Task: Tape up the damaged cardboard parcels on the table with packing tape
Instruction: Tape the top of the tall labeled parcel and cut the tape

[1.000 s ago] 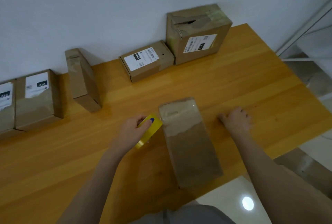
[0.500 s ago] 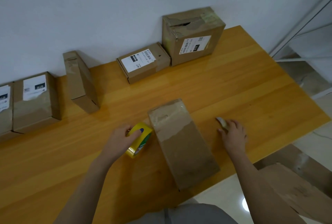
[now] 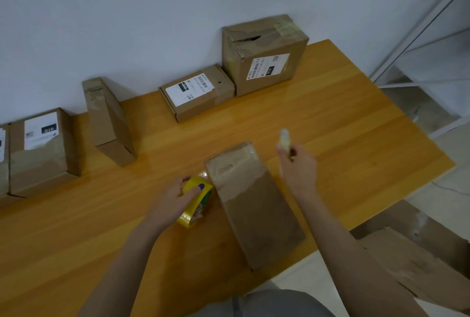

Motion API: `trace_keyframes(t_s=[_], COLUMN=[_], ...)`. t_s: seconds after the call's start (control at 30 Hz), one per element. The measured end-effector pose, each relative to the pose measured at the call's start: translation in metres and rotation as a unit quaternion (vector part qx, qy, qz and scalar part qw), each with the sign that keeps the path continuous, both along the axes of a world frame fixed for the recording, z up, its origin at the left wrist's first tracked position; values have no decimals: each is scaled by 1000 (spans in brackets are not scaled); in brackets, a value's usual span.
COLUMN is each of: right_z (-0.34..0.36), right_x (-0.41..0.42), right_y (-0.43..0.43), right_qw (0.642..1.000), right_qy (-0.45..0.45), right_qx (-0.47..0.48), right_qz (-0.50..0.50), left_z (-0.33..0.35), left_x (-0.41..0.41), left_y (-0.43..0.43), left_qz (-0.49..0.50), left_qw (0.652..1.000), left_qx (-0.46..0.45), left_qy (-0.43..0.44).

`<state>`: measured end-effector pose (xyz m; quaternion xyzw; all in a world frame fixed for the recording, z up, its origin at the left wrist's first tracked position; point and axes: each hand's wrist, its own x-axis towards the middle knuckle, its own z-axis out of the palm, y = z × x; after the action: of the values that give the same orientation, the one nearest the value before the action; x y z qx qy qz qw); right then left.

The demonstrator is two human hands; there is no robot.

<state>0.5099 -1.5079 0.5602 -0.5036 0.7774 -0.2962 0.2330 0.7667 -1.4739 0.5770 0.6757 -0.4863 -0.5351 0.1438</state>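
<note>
1. I am partway through one parcel (image 3: 256, 205). It lies flat on the table (image 3: 356, 123) straight in front of me, with its near end close to the table's edge. Its far end already looks glossy with tape.
2. The tape roll (image 3: 201, 199) stands on its edge on the table, just beside the parcel's left side.
3. My left hand (image 3: 173, 202) grips the roll, with the fingers curled over its top and closed on it, not just resting there.
4. My right hand (image 3: 297, 174) is raised to the right of the parcel, touching neither it nor the table. Finger and thumb pinch a small pale object (image 3: 284, 138) that sticks up above them. It is blurred, so I cannot say whether it is a cutter or a scrap of tape.
5. I judge the next move is to finish this strip at the roll. That means bringing the right hand across the parcel to meet the tape while the left holds the roll steady and the strip taut.
6. The other parcels (image 3: 264, 62) stand along the wall. The tall one is torn on top, so most of the job seems undone.
</note>
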Motion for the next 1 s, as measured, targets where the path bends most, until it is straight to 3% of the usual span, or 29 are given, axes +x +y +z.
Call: trace_keyframes(t_s=[0.07,0.17,0.43,0.6,0.73,0.83,1.0], right_z=[10,1,-25,-16,-11,-11,-10], right_x=[33,71,72,69,70,70,72], right_y=[-4,-3,-7,-11,-9,-10,-9], right_qw=[997,984,959,948,948,947,947], right_qy=[-27,14,76,99,99,98,98], right_qx=[-10,-57,-68,-87,-72,-54,-54], right_qz=[77,171,264,290,295,301,301], left_z=[3,7,9,0,-6,-14,-4], left_x=[-1,-3,-1,1,0,9,13], left_y=[1,0,11,4,3,7,2], left_qz=[18,38,-28,-98,-154,-107,-148], left_qw=[999,994,994,993,971,973,969], left_qx=[28,60,75,53,48,77,24], left_qy=[38,87,75,-50,-176,-189,-195])
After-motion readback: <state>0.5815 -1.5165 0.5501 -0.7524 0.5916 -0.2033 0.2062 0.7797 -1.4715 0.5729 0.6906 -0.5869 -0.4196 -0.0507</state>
